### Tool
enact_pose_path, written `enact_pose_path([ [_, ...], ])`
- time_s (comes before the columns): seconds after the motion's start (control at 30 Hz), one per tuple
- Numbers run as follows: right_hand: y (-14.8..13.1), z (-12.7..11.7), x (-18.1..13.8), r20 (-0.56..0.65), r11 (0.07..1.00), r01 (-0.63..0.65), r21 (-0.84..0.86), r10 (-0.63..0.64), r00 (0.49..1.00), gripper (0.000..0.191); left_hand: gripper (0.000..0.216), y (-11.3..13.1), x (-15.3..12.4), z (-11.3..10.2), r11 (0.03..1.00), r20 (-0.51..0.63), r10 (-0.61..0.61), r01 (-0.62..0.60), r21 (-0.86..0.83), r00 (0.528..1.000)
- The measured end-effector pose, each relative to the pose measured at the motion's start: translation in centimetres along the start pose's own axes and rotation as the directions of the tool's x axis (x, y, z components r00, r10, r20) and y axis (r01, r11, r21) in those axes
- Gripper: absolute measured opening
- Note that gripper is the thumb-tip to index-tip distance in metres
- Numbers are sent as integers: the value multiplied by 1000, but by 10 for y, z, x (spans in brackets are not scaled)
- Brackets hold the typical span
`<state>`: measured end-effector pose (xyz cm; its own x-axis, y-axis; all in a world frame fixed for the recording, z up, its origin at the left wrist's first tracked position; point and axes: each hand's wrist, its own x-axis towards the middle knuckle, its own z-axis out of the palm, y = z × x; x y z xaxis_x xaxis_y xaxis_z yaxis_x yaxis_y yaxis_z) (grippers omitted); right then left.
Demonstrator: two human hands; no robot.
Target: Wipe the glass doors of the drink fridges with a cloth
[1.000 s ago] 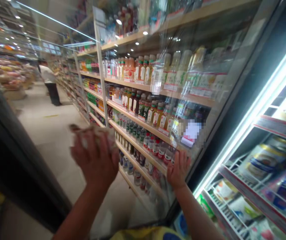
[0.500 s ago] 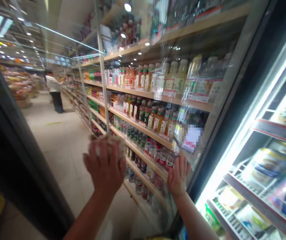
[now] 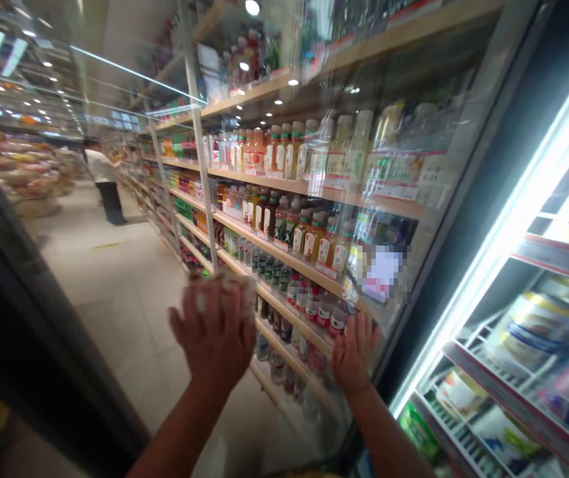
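My left hand (image 3: 214, 332) is raised in the middle of the view, its back toward me. It presses a pale, crumpled cloth (image 3: 242, 285) against the glass door (image 3: 304, 411); the cloth shows past the fingertips and is partly hidden behind them. Further right, my right hand (image 3: 354, 355) lies on the same pane near its dark frame (image 3: 428, 285). Its fingers are stretched out, and I see nothing in it. Through the glass appear wooden shelves with rows of bottled drinks (image 3: 314, 239).
On the right, a lit cooler holds tubs (image 3: 533, 332) and packets on wire shelves (image 3: 493, 392). A dark door edge (image 3: 30, 318) crosses the left side. Another person (image 3: 102, 176) stands far down the aisle floor (image 3: 109, 265). A blurred-out pale patch (image 3: 382, 273) shows on the glass.
My left hand with the cloth has shifted slightly right and down on the glass. My right hand stays in about the same place. The view has moved a little.
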<state>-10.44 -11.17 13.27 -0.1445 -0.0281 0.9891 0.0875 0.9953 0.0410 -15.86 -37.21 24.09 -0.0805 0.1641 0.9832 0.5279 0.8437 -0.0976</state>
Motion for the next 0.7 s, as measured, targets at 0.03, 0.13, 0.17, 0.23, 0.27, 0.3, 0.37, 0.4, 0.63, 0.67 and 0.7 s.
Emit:
enact_pose_path([
  [0.03, 0, 0, 0, -1, 1000, 4, -1, -4, 1000, 70, 78, 12, -9, 4, 994, 36, 104, -102, -44, 994],
  [0.13, 0, 0, -1, 6, 1000, 0, -5, 0, 1000, 70, 66, 21, -11, 8, 963, 55, 250, -243, -117, 967],
  [0.17, 0, 0, -1, 13, 1000, -4, -8, 5, 1000, 70, 68, 14, -1, 6, 972, 34, 218, -213, -98, 975],
  [0.23, -1, 0, -2, 18, 1000, -10, -17, 11, 1000, 70, 77, -5, 25, 0, 997, -29, 72, -73, -39, 997],
  [0.27, -1, 0, -2, 15, 1000, -15, -21, 15, 1000, 69, 80, -13, 38, -3, 1000, -52, -3, 2, -22, 999],
  [0.3, -1, 1, -2, 11, 999, -21, -24, 21, 1000, 69, 82, -18, 47, -4, 998, -65, -64, 64, -15, 996],
  [0.37, -2, 1, -2, 9, 999, -30, -22, 30, 1000, 70, 81, -12, 52, -3, 995, -65, -103, 102, -12, 993],
  [0.4, -2, 1, -2, 12, 999, -33, -20, 33, 999, 70, 79, -3, 47, -1, 997, -48, -71, 70, -18, 996],
  [0.63, -1, 0, 0, 13, 1000, -10, -11, 10, 1000, 70, 63, 31, 46, 10, 968, -2, 228, -227, -106, 974],
  [0.67, -1, 0, 0, 17, 1000, -8, -15, 8, 1000, 69, 68, 17, 63, 5, 983, -13, 164, -165, -76, 986],
  [0.7, -1, -1, 1, 16, 1000, -7, -19, 7, 1000, 69, 72, 1, 82, -1, 995, -23, 93, -94, -45, 995],
])
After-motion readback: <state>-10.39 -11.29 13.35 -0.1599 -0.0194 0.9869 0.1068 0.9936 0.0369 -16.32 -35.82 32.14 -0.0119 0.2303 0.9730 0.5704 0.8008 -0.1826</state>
